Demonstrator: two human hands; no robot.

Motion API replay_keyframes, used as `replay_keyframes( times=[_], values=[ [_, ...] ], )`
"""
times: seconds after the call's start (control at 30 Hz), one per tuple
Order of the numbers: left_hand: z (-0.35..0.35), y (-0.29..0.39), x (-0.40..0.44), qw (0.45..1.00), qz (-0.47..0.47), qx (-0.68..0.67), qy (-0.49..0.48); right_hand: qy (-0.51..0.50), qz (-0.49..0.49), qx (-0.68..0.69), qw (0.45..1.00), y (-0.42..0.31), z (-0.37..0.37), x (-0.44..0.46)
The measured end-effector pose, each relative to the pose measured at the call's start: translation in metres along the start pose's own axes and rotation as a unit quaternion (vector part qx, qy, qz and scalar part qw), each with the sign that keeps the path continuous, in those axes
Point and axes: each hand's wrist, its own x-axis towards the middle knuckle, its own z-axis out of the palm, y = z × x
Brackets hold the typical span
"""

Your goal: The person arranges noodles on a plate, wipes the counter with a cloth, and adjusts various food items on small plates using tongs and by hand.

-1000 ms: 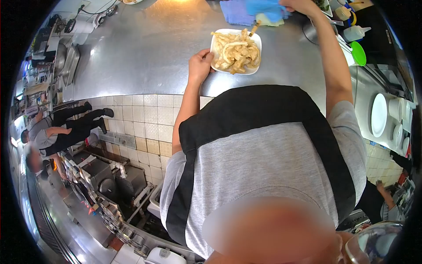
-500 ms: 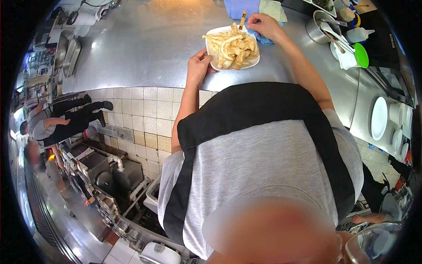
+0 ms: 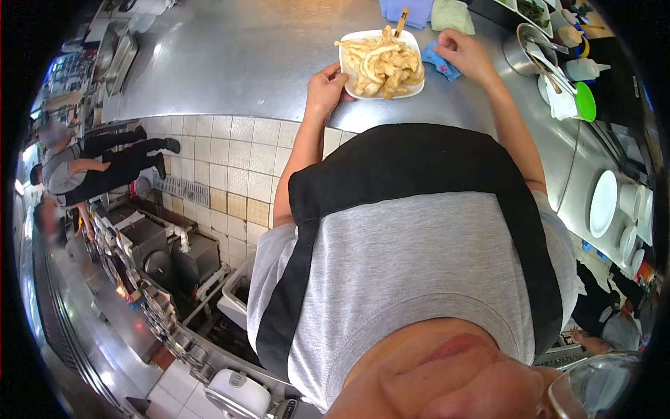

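Observation:
A squarish white plate [image 3: 350, 85], heaped with pale golden fried strips [image 3: 388, 68], is on the steel counter. My left hand [image 3: 326, 91] grips its left rim, thumb on top and fingers underneath. Clipped at the far rim is a wooden clothespin [image 3: 400, 22] with dark marks. To the right of the plate, my right hand [image 3: 466, 56] is closed, its curled fingers pinching a crumpled blue cloth [image 3: 444, 67]. The fingertips are partly hidden by the hand.
Folded blue [image 3: 407, 11] and pale green cloths [image 3: 452, 15] lie beyond the plate. A metal pot [image 3: 518, 59] of utensils, squeeze bottle [image 3: 585, 69] and green bowl [image 3: 585, 102] stand right. White plates [image 3: 603, 204] are stacked nearer. Co-workers [image 3: 70, 167] stand at left behind me.
My right hand has moved right, away from the clothespin, and the blue cloth is more bunched beneath it. My left hand still holds the plate. The whole view has shifted slightly.

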Motion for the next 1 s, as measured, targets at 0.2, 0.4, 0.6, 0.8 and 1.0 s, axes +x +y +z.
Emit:
replay_keyframes(
  times=[0.2,0.4,0.6,0.8,1.0],
  values=[
    [-0.008,0.0,0.009,0.998,-0.008,-0.062,0.016,0.06,-0.125,-0.264,0.955,0.0,0.034,-0.041],
    [-0.007,0.006,0.012,0.994,-0.058,-0.09,-0.029,0.056,-0.139,-0.095,0.984,-0.019,0.045,-0.077],
    [0.01,0.033,-0.012,0.984,-0.078,-0.103,-0.126,0.227,0.117,0.607,0.752,0.012,0.063,-0.039],
    [0.054,0.048,-0.015,0.963,-0.055,-0.186,-0.187,0.081,0.092,0.821,0.557,-0.029,0.085,-0.01],
    [0.051,0.053,-0.003,0.982,0.018,-0.167,-0.083,-0.059,0.173,0.832,0.523,-0.031,0.098,-0.025]
  ],
)
